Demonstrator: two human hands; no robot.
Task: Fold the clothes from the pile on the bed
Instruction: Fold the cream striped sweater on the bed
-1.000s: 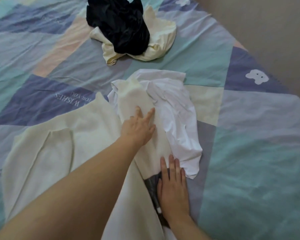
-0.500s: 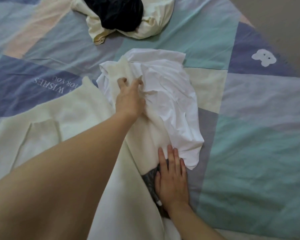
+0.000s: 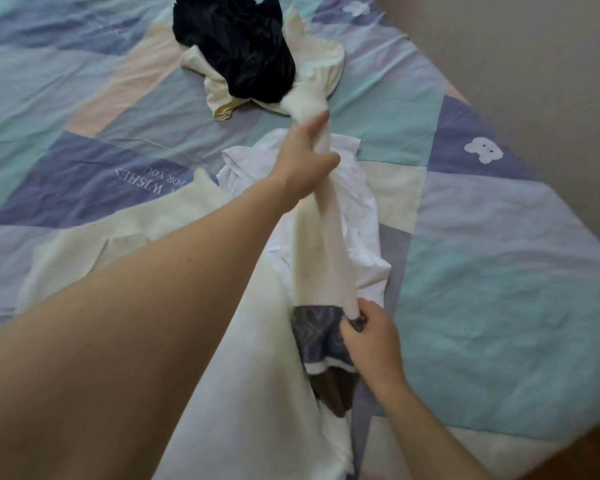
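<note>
Two hands gripping cream garment (image 3: 321,244) above bed (image 3: 499,289): left hand (image 3: 305,161) clutching far end, right hand (image 3: 368,337) pinching patterned hem.

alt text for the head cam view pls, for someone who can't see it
A person stretches a cream garment taut above a patchwork bed cover, the left hand gripping its far end and the right hand pinching its near, grey-patterned end. A crumpled white garment lies beneath, and a black garment tops a cream pile behind.
</note>
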